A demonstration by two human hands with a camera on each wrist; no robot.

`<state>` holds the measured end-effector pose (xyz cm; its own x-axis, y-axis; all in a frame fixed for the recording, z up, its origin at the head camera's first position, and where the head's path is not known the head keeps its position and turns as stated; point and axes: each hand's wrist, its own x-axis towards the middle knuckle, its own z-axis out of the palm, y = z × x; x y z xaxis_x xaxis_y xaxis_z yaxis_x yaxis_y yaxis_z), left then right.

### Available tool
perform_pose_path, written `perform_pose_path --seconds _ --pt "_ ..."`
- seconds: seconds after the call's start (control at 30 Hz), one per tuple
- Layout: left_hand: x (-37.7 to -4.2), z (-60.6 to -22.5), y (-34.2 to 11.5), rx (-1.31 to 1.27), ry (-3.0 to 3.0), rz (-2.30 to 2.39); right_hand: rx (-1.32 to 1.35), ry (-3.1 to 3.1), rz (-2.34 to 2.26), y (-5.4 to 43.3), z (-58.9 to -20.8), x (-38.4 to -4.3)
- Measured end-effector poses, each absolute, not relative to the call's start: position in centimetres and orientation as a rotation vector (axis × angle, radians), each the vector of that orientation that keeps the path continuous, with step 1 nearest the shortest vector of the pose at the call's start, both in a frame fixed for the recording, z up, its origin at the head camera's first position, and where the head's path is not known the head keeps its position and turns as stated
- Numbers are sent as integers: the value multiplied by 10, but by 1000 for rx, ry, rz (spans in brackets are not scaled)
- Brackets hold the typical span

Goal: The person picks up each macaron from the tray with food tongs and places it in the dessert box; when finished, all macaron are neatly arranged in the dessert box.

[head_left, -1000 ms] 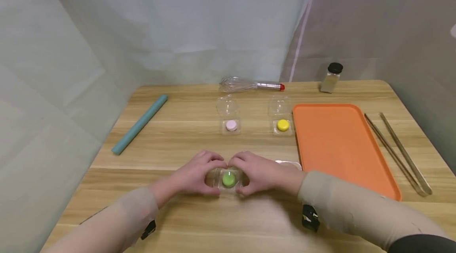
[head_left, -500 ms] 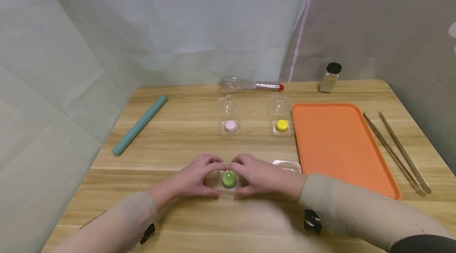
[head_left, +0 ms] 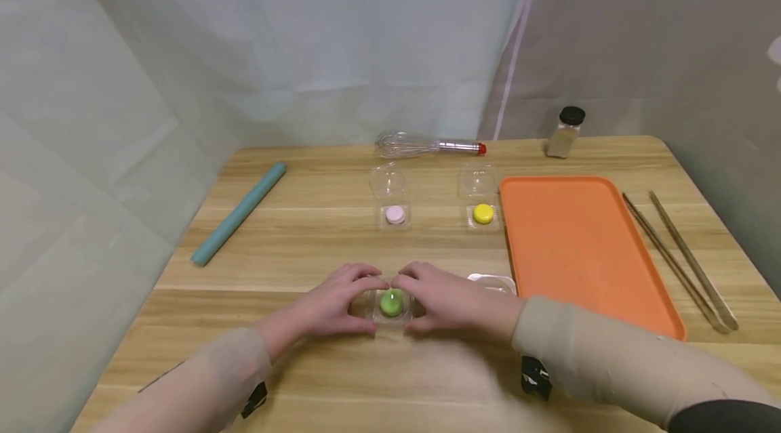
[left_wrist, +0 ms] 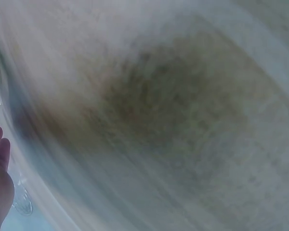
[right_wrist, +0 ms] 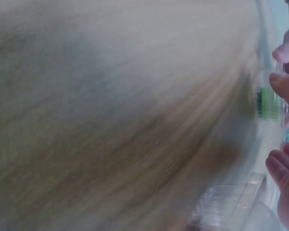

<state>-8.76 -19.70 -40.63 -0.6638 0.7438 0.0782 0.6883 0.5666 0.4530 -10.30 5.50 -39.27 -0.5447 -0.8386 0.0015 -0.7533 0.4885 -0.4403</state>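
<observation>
A green macaron (head_left: 391, 303) sits in a small clear plastic box (head_left: 390, 320) near the table's front middle. The box's clear dome lid shows as glare over the macaron. My left hand (head_left: 335, 301) grips the box's left side, and my right hand (head_left: 442, 299) grips its right side. On both hands the thumb is at the near edge and the fingers curve round the far edge. In the right wrist view, the macaron's green side (right_wrist: 269, 102) shows through the plastic between the fingers. Only the edge of the left hand (left_wrist: 0, 178) enters the left wrist view.
Behind stand two open clear boxes with a pink macaron (head_left: 395, 215) and a yellow macaron (head_left: 484, 213). A clear container (head_left: 495, 282) is partly hidden behind my right wrist. Around lie an orange tray (head_left: 588, 250), metal tongs (head_left: 680, 257), a whisk (head_left: 430, 145), a jar (head_left: 565, 133) and a teal rod (head_left: 239, 214).
Both hands stay round the box with almost no movement. The box and macaron have shifted very slightly away from me, and the glare on the lid has changed.
</observation>
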Motion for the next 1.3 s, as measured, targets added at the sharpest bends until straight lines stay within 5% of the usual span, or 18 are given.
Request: perform_pose_path --seconds 0.93,1.3 --pt "-87 -406 -199 1138 2722 692 -1360 2484 -699 59 -394 -111" --pt "-112 -362 -207 991 2893 821 -1027 2481 -930 132 -353 -132"
